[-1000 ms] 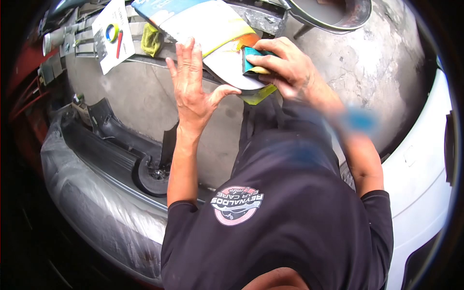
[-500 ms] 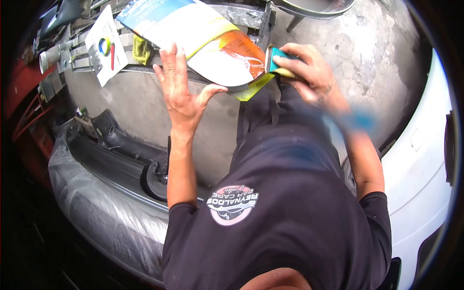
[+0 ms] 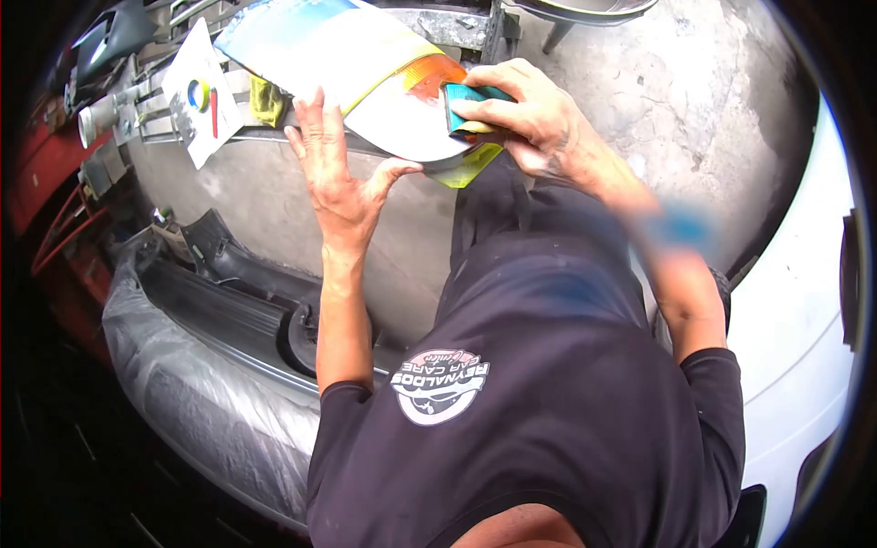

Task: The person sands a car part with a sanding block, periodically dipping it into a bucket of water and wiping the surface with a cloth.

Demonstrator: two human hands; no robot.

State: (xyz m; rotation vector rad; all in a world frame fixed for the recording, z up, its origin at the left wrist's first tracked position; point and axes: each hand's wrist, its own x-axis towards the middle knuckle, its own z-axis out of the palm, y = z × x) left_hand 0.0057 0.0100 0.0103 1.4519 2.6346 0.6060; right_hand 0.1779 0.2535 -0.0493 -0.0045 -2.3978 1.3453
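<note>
A curved panel with a glossy white surface (image 3: 393,119) and an orange section (image 3: 429,75), possibly a vehicle lamp, lies in front of me; yellow strips border it. My right hand (image 3: 539,119) grips a teal block (image 3: 464,108), which looks like a sanding block, against the panel's right end. Something yellow shows beneath the block and fingers. My left hand (image 3: 338,178) is open, fingers spread, with its thumb along the panel's near edge. A blue and white printed sheet (image 3: 292,36) covers the panel's far left part.
A white sheet (image 3: 199,114) bearing a tape roll (image 3: 197,94) and a red stick-like item (image 3: 214,113) lies on the slatted stand. A yellow cloth (image 3: 266,100) hangs beside it. A plastic-wrapped bumper (image 3: 201,365) sits lower left; a white car body (image 3: 786,301) is at right.
My right hand has moved left with the teal block, from the panel's right edge onto its orange and white surface. My left hand has stayed at nearly the same place.
</note>
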